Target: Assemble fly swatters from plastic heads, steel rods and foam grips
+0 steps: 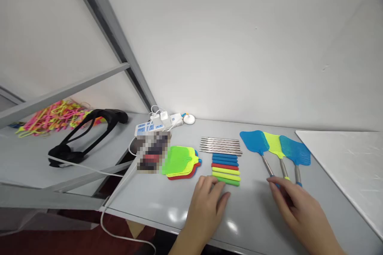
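My left hand [207, 203] is over the front of the table, thumb and fingers apart. Its fingertips are at the green handle sleeve [229, 181], the nearest in a row of coloured sleeves; whether they touch it I cannot tell. At the right, my right hand [296, 203] has thumb and index finger closed around the handle end of a blue fly swatter [254, 141], which lies flat on the table. Beside it lie a yellow fly swatter [273, 144] and another blue-headed swatter [295, 150], their handle ends partly behind my hand.
Metal rods [220, 146] lie behind the sleeves. Left of them is a stack of swatter heads [178, 161], near a blurred-out object [154, 153] and a power strip [149, 127]. A white sheet [344, 163] covers the right side. A metal frame post [119, 40] stands left.
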`<action>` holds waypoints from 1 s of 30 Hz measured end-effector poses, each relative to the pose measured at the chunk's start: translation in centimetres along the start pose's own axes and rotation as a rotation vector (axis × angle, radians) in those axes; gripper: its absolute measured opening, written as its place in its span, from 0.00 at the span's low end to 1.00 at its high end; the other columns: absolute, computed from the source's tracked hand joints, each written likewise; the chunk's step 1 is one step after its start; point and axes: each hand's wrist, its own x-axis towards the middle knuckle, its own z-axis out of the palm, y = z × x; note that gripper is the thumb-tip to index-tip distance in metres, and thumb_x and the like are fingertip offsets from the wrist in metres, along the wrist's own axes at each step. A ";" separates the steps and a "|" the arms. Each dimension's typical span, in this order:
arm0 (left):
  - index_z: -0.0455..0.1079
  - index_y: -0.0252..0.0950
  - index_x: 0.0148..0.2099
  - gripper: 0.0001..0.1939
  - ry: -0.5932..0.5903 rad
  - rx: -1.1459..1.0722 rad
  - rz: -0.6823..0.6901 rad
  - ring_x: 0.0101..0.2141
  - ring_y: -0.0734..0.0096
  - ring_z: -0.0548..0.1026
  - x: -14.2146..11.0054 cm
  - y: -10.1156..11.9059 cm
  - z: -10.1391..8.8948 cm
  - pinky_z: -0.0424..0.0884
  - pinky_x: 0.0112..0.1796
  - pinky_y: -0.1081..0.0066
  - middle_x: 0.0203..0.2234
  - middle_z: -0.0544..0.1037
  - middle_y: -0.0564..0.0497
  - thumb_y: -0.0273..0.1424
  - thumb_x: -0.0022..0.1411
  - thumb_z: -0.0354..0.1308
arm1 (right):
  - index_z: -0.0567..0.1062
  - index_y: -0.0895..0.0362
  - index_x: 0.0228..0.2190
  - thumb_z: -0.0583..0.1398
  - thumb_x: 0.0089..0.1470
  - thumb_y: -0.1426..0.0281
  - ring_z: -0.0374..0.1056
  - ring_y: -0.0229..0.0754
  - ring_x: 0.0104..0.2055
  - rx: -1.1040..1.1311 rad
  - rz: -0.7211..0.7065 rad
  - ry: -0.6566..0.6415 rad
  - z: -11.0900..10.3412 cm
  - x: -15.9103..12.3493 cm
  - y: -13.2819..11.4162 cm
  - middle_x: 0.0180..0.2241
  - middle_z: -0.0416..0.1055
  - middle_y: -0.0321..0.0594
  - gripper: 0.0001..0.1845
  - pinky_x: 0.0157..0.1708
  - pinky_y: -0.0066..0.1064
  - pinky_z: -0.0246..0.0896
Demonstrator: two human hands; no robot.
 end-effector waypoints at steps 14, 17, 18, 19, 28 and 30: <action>0.67 0.37 0.47 0.14 -0.058 0.041 -0.080 0.38 0.58 0.69 -1.2 -2.9 -0.7 0.73 0.36 0.59 0.39 0.67 0.45 0.23 0.59 0.59 | 0.78 0.53 0.37 0.55 0.61 0.67 0.71 0.45 0.37 -0.214 -0.332 -0.451 8.1 21.2 -7.5 0.37 0.77 0.42 0.12 0.32 0.30 0.58; 0.68 0.39 0.44 0.14 -0.069 0.085 -0.063 0.37 0.57 0.69 -1.0 -2.8 -0.7 0.73 0.34 0.60 0.38 0.69 0.46 0.22 0.55 0.63 | 0.79 0.53 0.36 0.54 0.61 0.66 0.71 0.44 0.36 -0.184 -0.395 -0.519 8.4 22.3 -7.6 0.37 0.77 0.41 0.13 0.33 0.30 0.58; 0.68 0.39 0.42 0.13 -0.073 0.090 -0.061 0.37 0.57 0.69 -0.9 -2.8 -0.7 0.73 0.33 0.60 0.38 0.69 0.46 0.22 0.55 0.63 | 0.79 0.53 0.37 0.54 0.62 0.66 0.71 0.44 0.37 -0.174 -0.413 -0.533 8.3 22.4 -7.6 0.37 0.77 0.41 0.14 0.34 0.30 0.59; 0.69 0.39 0.41 0.12 -0.077 0.088 -0.059 0.37 0.57 0.69 -0.9 -2.8 -0.7 0.73 0.33 0.60 0.38 0.69 0.46 0.22 0.55 0.63 | 0.79 0.53 0.37 0.53 0.62 0.66 0.71 0.43 0.38 -0.166 -0.429 -0.544 8.3 22.5 -7.5 0.38 0.77 0.41 0.14 0.35 0.30 0.59; 0.69 0.38 0.42 0.07 -0.055 -0.177 -0.088 0.39 0.61 0.70 -1.4 -2.6 -1.6 0.72 0.39 0.61 0.39 0.70 0.46 0.23 0.62 0.56 | 0.79 0.54 0.35 0.53 0.61 0.67 0.70 0.42 0.35 -0.231 -0.534 -0.563 8.0 22.4 -7.4 0.36 0.76 0.41 0.14 0.34 0.29 0.58; 0.69 0.38 0.45 0.07 0.011 -0.326 -0.121 0.41 0.62 0.71 -1.8 -2.4 -2.1 0.71 0.42 0.62 0.41 0.69 0.45 0.25 0.66 0.52 | 0.79 0.55 0.34 0.56 0.59 0.68 0.70 0.43 0.36 -0.269 -0.556 -0.545 8.2 22.3 -7.8 0.35 0.76 0.43 0.11 0.35 0.30 0.58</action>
